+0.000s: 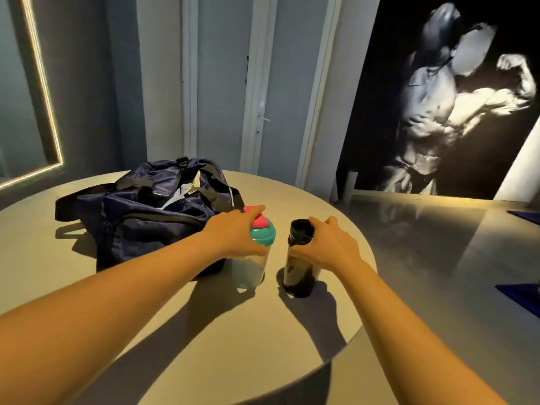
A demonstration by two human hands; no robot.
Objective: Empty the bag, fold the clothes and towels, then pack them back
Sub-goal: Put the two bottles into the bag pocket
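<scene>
A dark navy duffel bag (152,211) lies unzipped on the round table (204,331), with light cloth showing inside its opening. Right of the bag stands a clear shaker bottle (251,267) with a teal lid and pink cap. My left hand (236,232) grips that lid from above. A black bottle (298,267) stands upright just to the right. My right hand (324,244) wraps around its top.
The table's curved edge runs close on the right. Beyond it is a shiny grey floor with blue mats (520,296) at the far right. White doors (263,83), a lit mirror frame (43,92) and a large wall poster (453,97) stand behind.
</scene>
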